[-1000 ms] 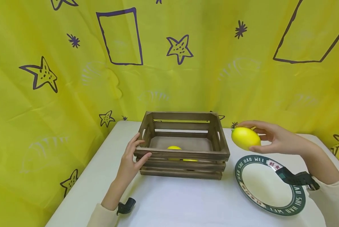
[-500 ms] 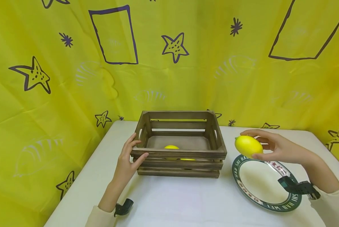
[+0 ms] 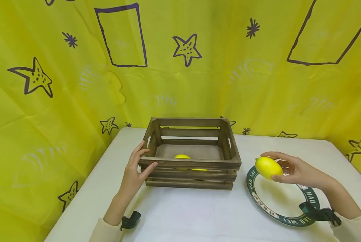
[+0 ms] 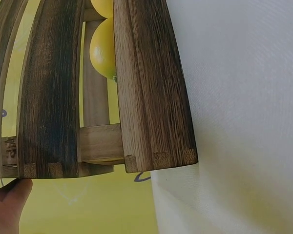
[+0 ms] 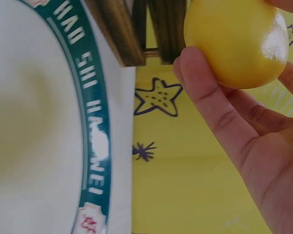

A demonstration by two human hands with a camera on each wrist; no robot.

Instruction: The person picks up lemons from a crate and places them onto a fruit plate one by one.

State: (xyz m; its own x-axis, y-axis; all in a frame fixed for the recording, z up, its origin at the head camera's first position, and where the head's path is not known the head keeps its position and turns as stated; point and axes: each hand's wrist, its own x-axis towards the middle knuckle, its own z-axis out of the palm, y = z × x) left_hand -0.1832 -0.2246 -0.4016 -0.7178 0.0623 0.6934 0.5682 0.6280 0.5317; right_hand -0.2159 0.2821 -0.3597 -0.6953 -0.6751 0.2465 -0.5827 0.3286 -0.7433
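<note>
My right hand (image 3: pixel 298 171) holds a yellow lemon (image 3: pixel 268 168) between thumb and fingers, above a round plate (image 3: pixel 253 195) with a green lettered rim. In the right wrist view the lemon (image 5: pixel 234 44) sits against the fingertips, apart from the plate (image 5: pixel 95 131). On the left, my left hand (image 3: pixel 133 174) grips the front left corner of a brown slatted wooden crate (image 3: pixel 189 164), thumb on the front and fingers at the side. Inside the crate lies a lemon (image 3: pixel 182 156), and another lemon (image 4: pixel 103 48) shows between the slats in the left wrist view, partly hidden.
The crate and plate stand on a white-covered table (image 3: pixel 192 215). Behind and at the left hangs a yellow curtain (image 3: pixel 216 94) with drawn stars and frames, close to the table's edges.
My right hand has lowered the lemon and brought it over the plate's far part. The left hand has stayed on the crate's corner. The head view has shifted slightly.
</note>
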